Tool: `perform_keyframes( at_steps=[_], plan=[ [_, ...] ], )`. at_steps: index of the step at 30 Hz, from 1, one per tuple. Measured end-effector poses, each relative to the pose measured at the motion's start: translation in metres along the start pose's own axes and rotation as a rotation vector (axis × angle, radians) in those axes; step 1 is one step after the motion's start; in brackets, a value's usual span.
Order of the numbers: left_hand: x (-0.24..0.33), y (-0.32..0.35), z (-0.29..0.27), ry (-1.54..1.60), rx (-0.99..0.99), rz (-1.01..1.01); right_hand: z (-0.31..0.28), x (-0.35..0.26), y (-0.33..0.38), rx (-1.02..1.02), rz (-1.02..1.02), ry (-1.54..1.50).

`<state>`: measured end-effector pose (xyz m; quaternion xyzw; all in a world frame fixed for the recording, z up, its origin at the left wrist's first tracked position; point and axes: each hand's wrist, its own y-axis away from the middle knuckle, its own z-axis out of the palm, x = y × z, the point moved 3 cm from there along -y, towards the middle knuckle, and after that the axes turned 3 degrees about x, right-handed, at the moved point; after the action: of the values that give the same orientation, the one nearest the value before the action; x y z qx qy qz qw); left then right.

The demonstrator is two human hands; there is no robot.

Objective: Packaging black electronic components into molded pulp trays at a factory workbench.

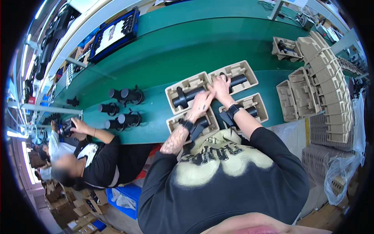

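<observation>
Across a green tabletop point(233, 43), moulded pulp trays point(237, 67) cradle black tubes point(238, 80), seemingly against rolling, as left hand point(204, 98) and right hand point(221, 86) meet, their grip impossible to tell.

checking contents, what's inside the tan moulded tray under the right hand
The tan moulded tray holds a black cylindrical tube, its right end visible. The right hand covers part of the tray's left side; whatever lies beneath can't be seen.

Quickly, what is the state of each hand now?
Left hand: over the back-left tray; grip cannot be told.
Right hand: over the back-right tray; grip cannot be told.
</observation>
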<state>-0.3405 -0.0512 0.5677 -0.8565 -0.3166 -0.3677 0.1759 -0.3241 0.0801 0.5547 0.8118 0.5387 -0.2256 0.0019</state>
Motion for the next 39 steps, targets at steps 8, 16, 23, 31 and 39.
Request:
perform_keyframes(
  at_steps=[8,16,23,31,39],
  plan=[
    [0.024,0.068,-0.042,-0.041,-0.24,-0.394,-0.016,0.045,-0.049,0.025,-0.002,0.18],
    [0.026,0.062,-0.019,0.096,-0.42,-0.465,-0.036,0.207,-0.166,0.057,0.323,0.311],
    [0.034,0.019,0.016,-0.116,-0.615,-0.284,-0.059,0.226,-0.126,0.332,0.265,-0.248],
    [0.028,-0.001,0.048,-0.346,-0.556,-0.3,-0.097,0.317,0.154,0.476,0.719,-0.685],
    [0.01,0.005,0.007,-0.176,-0.292,-0.447,-0.037,0.258,0.238,0.446,0.873,-0.274]
  ],
)
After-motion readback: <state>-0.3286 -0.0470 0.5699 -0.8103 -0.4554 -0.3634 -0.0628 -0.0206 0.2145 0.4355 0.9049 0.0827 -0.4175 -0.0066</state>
